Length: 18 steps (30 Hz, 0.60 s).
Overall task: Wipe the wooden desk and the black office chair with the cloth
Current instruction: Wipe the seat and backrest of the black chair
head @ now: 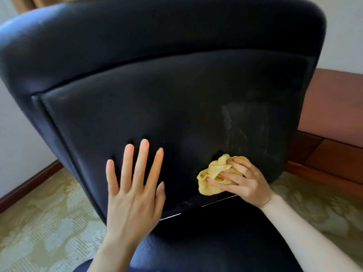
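While pressing flat on the back of the one chair [157, 85], at its lower left, grips nothing: left hand [135, 193], fingers straight and spread. Just beside it, near the back's lower edge, right hand [245, 181] curled round one bunched yellow cloth [214, 177], held against the leather. Above that, toward the right edge, one patch of pale streaks [241, 126]. Under the chair, patterned carpet [49, 213]. Beyond the chair's right edge, one wooden desk [337, 107].
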Motion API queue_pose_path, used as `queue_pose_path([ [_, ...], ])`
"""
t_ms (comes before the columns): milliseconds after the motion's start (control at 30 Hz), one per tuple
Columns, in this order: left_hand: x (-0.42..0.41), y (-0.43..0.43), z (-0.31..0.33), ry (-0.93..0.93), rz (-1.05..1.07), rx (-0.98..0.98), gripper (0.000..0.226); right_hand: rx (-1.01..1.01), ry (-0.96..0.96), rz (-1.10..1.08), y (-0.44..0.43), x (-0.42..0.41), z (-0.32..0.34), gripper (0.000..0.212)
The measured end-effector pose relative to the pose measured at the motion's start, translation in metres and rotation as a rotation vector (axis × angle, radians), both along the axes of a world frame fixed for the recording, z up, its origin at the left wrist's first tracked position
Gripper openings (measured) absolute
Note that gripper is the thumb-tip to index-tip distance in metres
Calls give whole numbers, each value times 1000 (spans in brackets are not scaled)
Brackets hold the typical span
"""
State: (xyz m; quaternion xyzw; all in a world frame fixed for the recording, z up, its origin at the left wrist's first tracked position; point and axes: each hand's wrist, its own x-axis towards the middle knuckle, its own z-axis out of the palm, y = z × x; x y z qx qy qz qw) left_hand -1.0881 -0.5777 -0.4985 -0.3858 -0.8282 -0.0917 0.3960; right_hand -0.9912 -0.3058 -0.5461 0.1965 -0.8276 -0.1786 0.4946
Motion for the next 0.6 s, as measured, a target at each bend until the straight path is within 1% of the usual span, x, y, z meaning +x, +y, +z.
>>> queue_pose_path([
  [67, -1, 5, 6, 1, -26, -16, 62, 7, 8, 1, 10, -2, 22, 36],
  [267, -3, 27, 22, -11, -48, -30, 64, -64, 79, -4, 22, -29, 108, 31],
  [367, -5, 33, 27, -18, -33, -47, 66, -137, 81, -5, 14, -44, 144, 26],
  [500, -7, 30, 27, -3, -16, -78, 66, -339, 97, 9, -10, -62, 164, 25],
  [600, -7, 30, 27, -2, -14, -78, 66, -445, 106, 47, -29, -65, 152, 27],
])
